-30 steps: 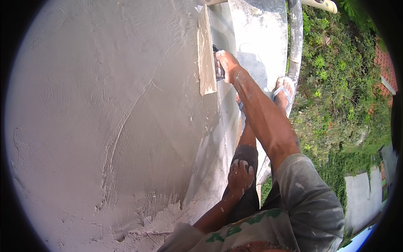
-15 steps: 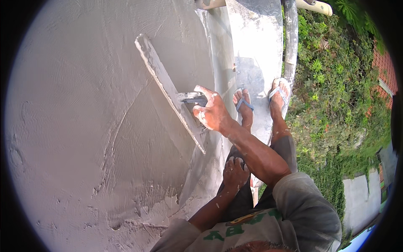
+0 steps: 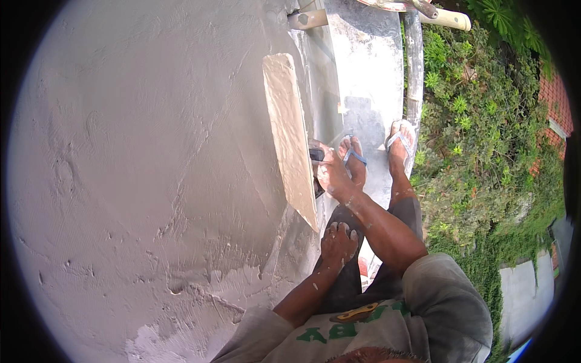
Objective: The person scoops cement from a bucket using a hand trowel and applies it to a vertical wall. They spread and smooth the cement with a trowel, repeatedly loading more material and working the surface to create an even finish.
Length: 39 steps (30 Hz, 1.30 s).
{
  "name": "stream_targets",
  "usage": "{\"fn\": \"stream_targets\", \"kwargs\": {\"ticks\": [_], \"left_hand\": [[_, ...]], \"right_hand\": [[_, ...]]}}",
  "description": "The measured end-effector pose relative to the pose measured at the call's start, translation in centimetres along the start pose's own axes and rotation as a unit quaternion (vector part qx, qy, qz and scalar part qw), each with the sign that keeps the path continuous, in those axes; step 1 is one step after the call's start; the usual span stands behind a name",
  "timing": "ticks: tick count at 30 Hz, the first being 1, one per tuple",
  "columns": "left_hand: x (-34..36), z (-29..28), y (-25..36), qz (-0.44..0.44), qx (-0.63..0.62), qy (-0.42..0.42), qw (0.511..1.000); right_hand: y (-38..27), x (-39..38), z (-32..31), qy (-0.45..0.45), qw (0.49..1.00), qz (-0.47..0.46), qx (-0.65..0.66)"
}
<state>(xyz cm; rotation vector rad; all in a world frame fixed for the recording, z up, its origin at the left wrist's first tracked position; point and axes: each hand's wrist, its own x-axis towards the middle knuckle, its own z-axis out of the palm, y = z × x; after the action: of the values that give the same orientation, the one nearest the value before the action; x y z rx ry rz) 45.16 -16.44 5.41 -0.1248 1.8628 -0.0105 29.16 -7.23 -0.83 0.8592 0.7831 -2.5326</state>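
Note:
My right hand [image 3: 333,172] is closed round the dark handle of a long plastering trowel [image 3: 285,130]. The trowel's flat face, coated with wet grey plaster, now shows, and the blade stands near the right edge of the plastered wall [image 3: 151,121]. Whether any of its edge touches the wall I cannot tell. Lower down, my left hand [image 3: 339,243] rests on my dark-trousered leg with its fingers over the knee, holding nothing. White plaster spots both hands.
My sandalled feet [image 3: 352,156] stand on a narrow pale platform [image 3: 369,72] along the wall. A pole [image 3: 414,66] follows its outer side, with bamboo ends [image 3: 448,18] at the top. Beyond are green bushes [image 3: 472,133] and a tiled roof [image 3: 554,97].
My right hand has drawn the trowel right, away from the wall's middle, and turned it so that its plaster-coated face shows. My left hand stays on the leg.

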Motion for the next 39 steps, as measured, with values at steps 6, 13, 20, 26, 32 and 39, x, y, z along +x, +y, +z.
{"fn": "stream_targets", "kwargs": {"ticks": [6, 13, 20, 26, 32, 39], "left_hand": [[-0.4, 2.0, -0.5, 0.022, -0.006, 0.081, 0.996], [-0.4, 2.6, -0.3, 0.014, -0.034, 0.065, 0.997], [0.4, 6.5, -4.4, 0.105, 0.059, 0.005, 0.993], [0.2, 6.0, -2.7, 0.076, 0.074, 0.124, 0.987], [0.0, 2.2, -0.1, 0.03, -0.044, 0.06, 0.997], [-0.8, 3.8, -0.3, 0.042, -0.04, 0.116, 0.992]], "right_hand": [[-1.4, 14.1, -5.4, 0.131, 0.986, 0.046, -0.097], [-2.6, 12.8, 0.4, 0.12, 0.975, 0.022, -0.186], [7.8, -3.8, 0.1, 0.038, 0.99, -0.026, -0.134], [13.0, -2.4, -5.3, 0.164, 0.925, 0.269, 0.212], [8.0, 9.8, -7.1, 0.12, 0.95, 0.219, 0.187], [-4.9, 18.6, -4.8, 0.048, 0.997, 0.062, -0.003]]}}
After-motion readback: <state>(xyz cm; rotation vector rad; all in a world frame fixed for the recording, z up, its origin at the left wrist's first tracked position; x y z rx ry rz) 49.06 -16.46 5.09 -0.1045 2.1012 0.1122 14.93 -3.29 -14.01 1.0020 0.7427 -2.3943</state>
